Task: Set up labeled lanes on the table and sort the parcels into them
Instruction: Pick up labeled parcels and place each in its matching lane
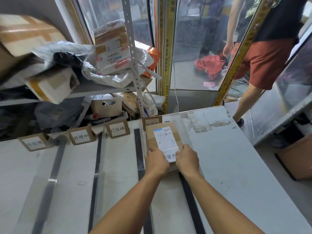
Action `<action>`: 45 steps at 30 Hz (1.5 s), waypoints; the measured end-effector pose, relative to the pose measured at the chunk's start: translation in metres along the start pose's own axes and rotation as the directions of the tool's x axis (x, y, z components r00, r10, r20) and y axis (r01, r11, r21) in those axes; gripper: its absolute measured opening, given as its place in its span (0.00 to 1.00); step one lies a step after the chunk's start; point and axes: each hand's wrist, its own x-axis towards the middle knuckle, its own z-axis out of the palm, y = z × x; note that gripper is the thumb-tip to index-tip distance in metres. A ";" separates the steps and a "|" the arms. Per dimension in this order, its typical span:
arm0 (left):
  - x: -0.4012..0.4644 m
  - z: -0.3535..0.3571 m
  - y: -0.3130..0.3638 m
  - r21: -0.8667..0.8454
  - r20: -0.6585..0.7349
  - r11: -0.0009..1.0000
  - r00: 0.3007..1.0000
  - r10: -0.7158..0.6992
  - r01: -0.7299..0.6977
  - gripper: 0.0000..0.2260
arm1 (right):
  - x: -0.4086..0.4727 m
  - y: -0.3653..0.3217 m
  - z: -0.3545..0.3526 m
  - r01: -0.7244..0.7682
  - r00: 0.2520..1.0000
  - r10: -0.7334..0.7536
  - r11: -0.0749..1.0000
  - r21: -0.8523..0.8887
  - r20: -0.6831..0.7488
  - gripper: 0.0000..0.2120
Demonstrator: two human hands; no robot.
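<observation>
Two bare forearms reach up from the lower edge over a white table (236, 157) striped with dark tape (96, 166) that splits it into lanes. The left hand (157, 162) and right hand (187, 160) sit side by side on the near end of a brown cardboard box (162, 141), which lies flat in the rightmost marked lane, between two tape strips. The left hand's fingers curl over the box's near left corner and grasp it; the right hand's fingers curl over the near right edge and grasp it too. Between the hands shows a white slip (169, 157) printed with large characters, lying on the box top, and just beyond it a white shipping label (164, 136) with barcodes.

At the far edge of the table stand four small cardboard signs, one at the head of each lane: a blurred one (34, 142) on the far left, then 处理中 (81, 136), then 已完成 (117, 129), and a fourth (152, 123) partly hidden behind the box.

Beyond the table a grey metal shelf (94, 90) is heaped with parcels, plastic bags and boxes. To the right, past yellow-edged glass doors (168, 48), a person (266, 56) in red shorts and a dark shirt stands on the floor near a red bag (211, 65)
</observation>
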 end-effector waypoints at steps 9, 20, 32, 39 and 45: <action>-0.004 0.008 0.006 0.017 0.123 1.000 0.992 0.019 -0.022 0.41 | -0.002 -0.006 0.004 -0.015 0.997 0.018 0.999 -0.032 0.072 0.08; -0.005 -0.017 0.001 -0.195 -0.096 0.950 0.969 0.229 -0.243 0.21 | -0.017 -0.015 -0.005 0.232 0.973 -0.231 0.972 0.044 -0.010 0.14; -0.041 -0.120 -0.048 -0.282 -0.373 0.849 0.867 0.331 -0.446 0.15 | -0.088 -0.112 -0.018 0.401 0.912 -0.360 0.883 0.245 -0.195 0.19; -0.084 -0.221 -0.147 -0.296 -0.542 0.783 0.771 0.334 -0.547 0.13 | -0.180 -0.214 0.012 0.537 0.842 -0.483 0.792 0.291 -0.239 0.20; -0.115 -0.312 -0.265 -0.261 -0.646 0.765 0.695 0.315 -0.589 0.13 | -0.268 -0.312 0.076 0.590 0.806 -0.552 0.721 0.364 -0.215 0.20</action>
